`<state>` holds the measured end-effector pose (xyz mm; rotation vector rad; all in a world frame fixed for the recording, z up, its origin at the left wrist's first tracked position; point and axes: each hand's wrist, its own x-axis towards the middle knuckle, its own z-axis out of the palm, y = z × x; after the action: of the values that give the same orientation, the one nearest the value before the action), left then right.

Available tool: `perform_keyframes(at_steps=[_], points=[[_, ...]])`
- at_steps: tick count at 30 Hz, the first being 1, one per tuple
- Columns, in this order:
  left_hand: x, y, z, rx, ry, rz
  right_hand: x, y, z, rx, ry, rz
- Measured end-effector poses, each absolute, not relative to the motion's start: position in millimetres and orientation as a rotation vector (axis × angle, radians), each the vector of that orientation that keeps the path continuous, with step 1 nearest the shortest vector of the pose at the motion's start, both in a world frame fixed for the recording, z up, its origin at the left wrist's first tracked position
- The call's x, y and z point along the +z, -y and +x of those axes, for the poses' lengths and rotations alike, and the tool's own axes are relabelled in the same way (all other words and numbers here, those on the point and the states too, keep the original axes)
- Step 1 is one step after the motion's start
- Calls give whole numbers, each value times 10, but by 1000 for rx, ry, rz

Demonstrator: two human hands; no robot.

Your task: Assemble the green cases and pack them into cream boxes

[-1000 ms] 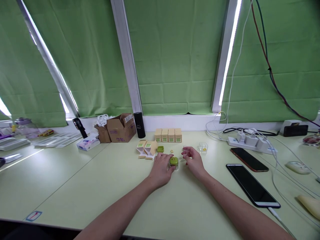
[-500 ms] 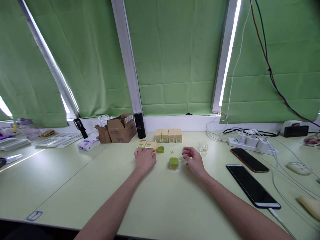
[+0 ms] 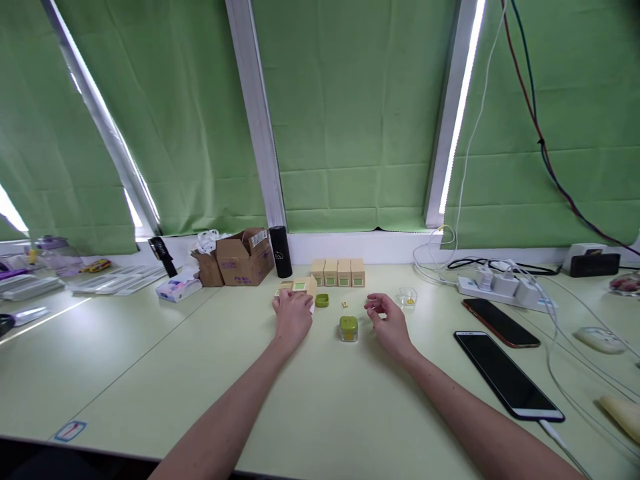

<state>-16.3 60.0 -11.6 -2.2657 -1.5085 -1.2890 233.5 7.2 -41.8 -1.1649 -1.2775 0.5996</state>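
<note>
My left hand (image 3: 293,317) has its fingers over a small kraft-paper box (image 3: 311,287) with a green-and-white label; the fingertips are partly hidden behind the knuckles. A second such box (image 3: 285,285) lies just left of it. My right hand (image 3: 389,325) rests on the table with fingers loosely bent and apart, holding nothing. Between the hands stands a clear little jar with a green lid (image 3: 349,325). Behind it lie a green square lid (image 3: 322,301) and a tiny yellowish piece (image 3: 345,305). Beyond my right fingers sits a clear open container (image 3: 407,297) with something yellow inside.
A row of several kraft boxes (image 3: 337,273) stands at the back, right of a black cylinder (image 3: 281,252) and an open cardboard box (image 3: 245,259). Two phones (image 3: 507,373), a power strip (image 3: 505,290) and loose cables occupy the right. A tissue pack (image 3: 179,287) lies left.
The kraft box under my left hand has tipped up slightly, and a pale edge now shows on its right side. My right hand stays where it was.
</note>
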Motion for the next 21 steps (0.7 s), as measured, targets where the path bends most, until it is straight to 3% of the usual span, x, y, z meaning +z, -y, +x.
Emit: perform_keyframes(at_steps=[8,13,21], points=[[41,-133,156,-1287,885,-2126,-249,64,2218,515,1341,-1179],[7,16,263,-1181,640,-2114,-155,157,2084,660,1280,-1117],[-27,103,313,-1084,528,-2183,-92,252,1981,814,1144,-949]])
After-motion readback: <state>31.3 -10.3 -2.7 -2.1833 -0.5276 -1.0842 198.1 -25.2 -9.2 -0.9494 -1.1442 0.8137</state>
